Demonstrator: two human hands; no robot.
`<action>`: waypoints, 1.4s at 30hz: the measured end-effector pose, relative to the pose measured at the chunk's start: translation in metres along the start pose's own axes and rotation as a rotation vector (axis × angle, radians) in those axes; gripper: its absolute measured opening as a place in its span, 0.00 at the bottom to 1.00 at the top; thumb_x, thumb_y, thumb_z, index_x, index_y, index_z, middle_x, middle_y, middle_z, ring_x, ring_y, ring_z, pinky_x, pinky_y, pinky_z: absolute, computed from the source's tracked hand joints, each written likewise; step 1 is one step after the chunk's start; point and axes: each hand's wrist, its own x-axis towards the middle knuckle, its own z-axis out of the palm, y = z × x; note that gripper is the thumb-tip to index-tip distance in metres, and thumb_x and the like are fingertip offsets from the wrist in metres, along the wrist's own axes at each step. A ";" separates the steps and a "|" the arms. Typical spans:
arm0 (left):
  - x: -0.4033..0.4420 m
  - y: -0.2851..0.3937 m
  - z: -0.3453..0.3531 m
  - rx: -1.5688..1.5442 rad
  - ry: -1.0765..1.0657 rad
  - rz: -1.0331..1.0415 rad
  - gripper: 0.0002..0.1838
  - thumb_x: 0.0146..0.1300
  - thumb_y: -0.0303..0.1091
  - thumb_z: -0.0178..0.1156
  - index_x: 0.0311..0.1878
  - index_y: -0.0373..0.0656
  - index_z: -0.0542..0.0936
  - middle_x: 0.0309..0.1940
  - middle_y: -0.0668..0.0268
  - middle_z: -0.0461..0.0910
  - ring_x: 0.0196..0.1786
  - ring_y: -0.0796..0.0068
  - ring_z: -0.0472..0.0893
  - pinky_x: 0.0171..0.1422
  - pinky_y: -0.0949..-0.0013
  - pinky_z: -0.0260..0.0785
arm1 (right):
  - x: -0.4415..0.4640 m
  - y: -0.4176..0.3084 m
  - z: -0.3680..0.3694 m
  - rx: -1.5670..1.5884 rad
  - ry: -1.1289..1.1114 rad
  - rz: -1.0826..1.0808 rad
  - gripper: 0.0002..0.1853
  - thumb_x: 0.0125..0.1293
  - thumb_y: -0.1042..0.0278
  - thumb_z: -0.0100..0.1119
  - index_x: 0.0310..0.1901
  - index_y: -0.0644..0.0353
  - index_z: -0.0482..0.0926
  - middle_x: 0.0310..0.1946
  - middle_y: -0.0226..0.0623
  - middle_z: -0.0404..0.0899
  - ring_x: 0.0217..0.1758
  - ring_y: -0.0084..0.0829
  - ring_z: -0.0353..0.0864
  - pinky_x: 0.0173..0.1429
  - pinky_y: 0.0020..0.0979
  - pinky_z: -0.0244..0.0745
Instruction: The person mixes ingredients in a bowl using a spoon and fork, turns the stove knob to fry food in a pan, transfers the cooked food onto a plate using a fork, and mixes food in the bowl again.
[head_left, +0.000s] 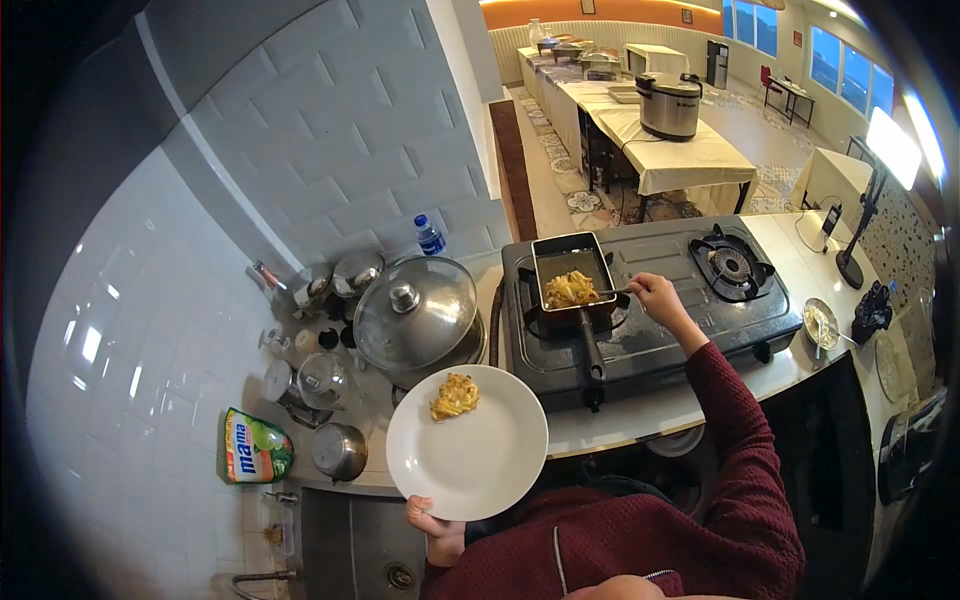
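My left hand (434, 522) is closed on the lower rim of a round white plate (470, 460), held out in front of the counter. One golden-brown fried patty (455, 397) lies near the plate's upper edge. Over the stove, my right hand (655, 296) grips the thin handle of a cooking utensil (614, 292); its far end meets the food, so its shape cannot be made out. That food is a yellowish fried patty (571, 289) in a square frying pan (546, 250), which sits on the left burner with its black handle (591, 345) towards me.
The gas stove (660, 262) has a second burner (733, 262) at right. Beyond it stand a bowl (820, 318) with utensils and a lamp (890, 150). Left are a large lidded pot (417, 310), jars, a steel pot (339, 451), a green pouch (257, 446) and a sink (345, 535).
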 end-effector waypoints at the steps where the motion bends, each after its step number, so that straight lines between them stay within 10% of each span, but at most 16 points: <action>1: -0.002 0.002 0.006 0.003 -0.028 -0.015 0.19 0.46 0.36 0.42 0.42 0.37 0.68 0.41 0.58 0.73 0.43 0.69 0.73 0.49 0.70 0.66 | 0.000 0.000 0.000 -0.007 -0.003 0.010 0.10 0.59 0.64 0.54 0.34 0.62 0.78 0.27 0.46 0.78 0.33 0.43 0.78 0.37 0.35 0.70; 7: 0.006 -0.003 -0.020 0.051 -0.035 -0.016 0.36 0.34 0.38 0.47 0.55 0.37 0.65 0.46 0.57 0.70 0.49 0.58 0.71 0.53 0.61 0.67 | -0.002 0.003 0.003 0.016 0.046 -0.058 0.10 0.59 0.64 0.53 0.34 0.62 0.78 0.27 0.47 0.78 0.33 0.45 0.78 0.36 0.35 0.70; 42: 0.003 -0.003 -0.021 -0.041 0.017 -0.020 0.35 0.34 0.38 0.46 0.54 0.37 0.66 0.47 0.57 0.70 0.50 0.58 0.71 0.53 0.61 0.66 | -0.005 -0.004 -0.002 0.017 0.022 -0.060 0.10 0.59 0.65 0.53 0.34 0.63 0.77 0.26 0.46 0.77 0.32 0.43 0.78 0.36 0.33 0.70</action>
